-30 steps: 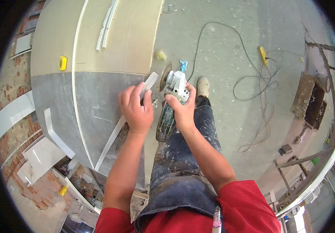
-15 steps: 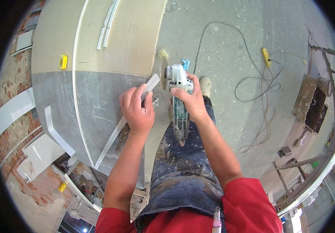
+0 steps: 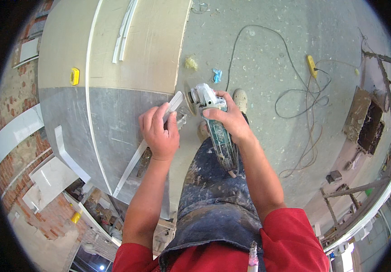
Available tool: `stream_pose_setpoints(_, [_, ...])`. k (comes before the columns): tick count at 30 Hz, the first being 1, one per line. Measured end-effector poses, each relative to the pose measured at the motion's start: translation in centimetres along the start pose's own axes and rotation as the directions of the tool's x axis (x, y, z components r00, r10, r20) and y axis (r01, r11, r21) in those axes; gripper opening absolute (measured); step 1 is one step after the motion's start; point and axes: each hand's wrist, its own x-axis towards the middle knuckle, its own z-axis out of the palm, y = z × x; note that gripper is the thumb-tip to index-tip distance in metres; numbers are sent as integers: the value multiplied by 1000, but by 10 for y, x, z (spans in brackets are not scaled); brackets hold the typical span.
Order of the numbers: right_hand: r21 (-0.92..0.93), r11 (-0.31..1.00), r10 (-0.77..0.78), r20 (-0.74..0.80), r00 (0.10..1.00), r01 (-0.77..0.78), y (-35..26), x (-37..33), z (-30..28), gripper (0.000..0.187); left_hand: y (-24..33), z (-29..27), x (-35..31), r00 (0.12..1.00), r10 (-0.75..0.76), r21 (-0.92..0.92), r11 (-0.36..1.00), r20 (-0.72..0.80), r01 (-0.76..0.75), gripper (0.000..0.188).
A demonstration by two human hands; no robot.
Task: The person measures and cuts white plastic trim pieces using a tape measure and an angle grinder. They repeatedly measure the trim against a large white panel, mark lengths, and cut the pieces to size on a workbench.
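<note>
While the pale strip (image 3: 174,103) is held at the right-hand edge of the table (image 3: 114,122) by the left hand (image 3: 159,132), the angle grinder (image 3: 222,141) is supported beside it by the right hand (image 3: 232,123). The left grip is closed — the strip is pinched between thumb and fingers; the right grip is wrapped around the grinder's body near its head. The disc (image 3: 189,102) is positioned near the strip's free end, apparently apart from it. Work at that end is judged incomplete; whether material has been removed cannot be told. The strip is seen as narrow, straight and whitish, its middle covered by the hand.
</note>
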Motion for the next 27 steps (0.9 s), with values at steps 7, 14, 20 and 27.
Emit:
stream_pose_setpoints(7, [-87, 989, 124, 38, 992, -120, -24, 11, -13, 81, 0, -1, -2, 999, -35, -6, 999, 22, 35, 34])
stream_pose_setpoints(14, [93, 993, -51, -159, 986, 67, 3, -1, 10, 73, -1, -1, -2, 999, -33, 12, 999, 14, 33, 36])
stream_pose_setpoints(20, [248, 946, -138, -270, 953, 208, 40, -2, 43, 70, 0, -2, -2, 999, -49, 15, 999, 23, 49, 35])
stream_pose_setpoints(27, [386, 886, -160, -266, 951, 257, 47, 1, 60, 69, 1, -2, -1, 999, -36, 8, 999, 27, 36, 34])
